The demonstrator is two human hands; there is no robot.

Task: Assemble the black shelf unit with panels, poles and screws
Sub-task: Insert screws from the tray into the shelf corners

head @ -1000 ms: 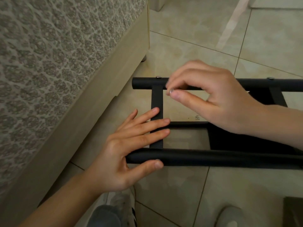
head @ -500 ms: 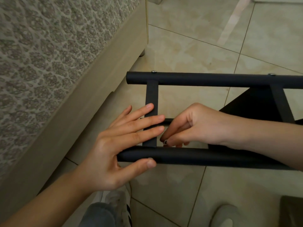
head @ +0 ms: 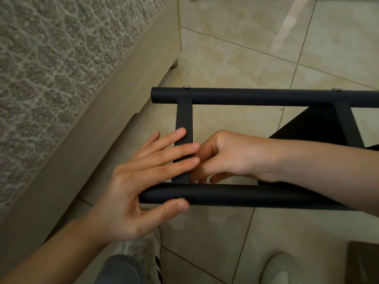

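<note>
**Two hands at one corner of the black shelf frame**

Two black poles lie level above the tiled floor: the far pole across the middle of the view and the near pole closer to the person. A flat black crossbar joins them near their left ends. A second crossbar runs off the far pole further right. A small silver screw head sits on top of the far pole above the first crossbar, and another screw head sits above the second. A black panel shows between the poles on the right, partly hidden behind the right forearm.

The left hand lies on the lower part of the first crossbar, its fingers straight and slightly spread across the bar. Its thumb is pressed against the near side of the near pole. The right hand reaches in from the right. Its fingers are curled down into the corner where the crossbar meets the near pole, touching the left fingertips. Whether they pinch anything cannot be told, since the tips are hidden.

Left of the frame stands a piece of furniture with patterned grey upholstery over a beige base. At the bottom edge are a left shoe, a right shoe and a dark object in the corner.
</note>
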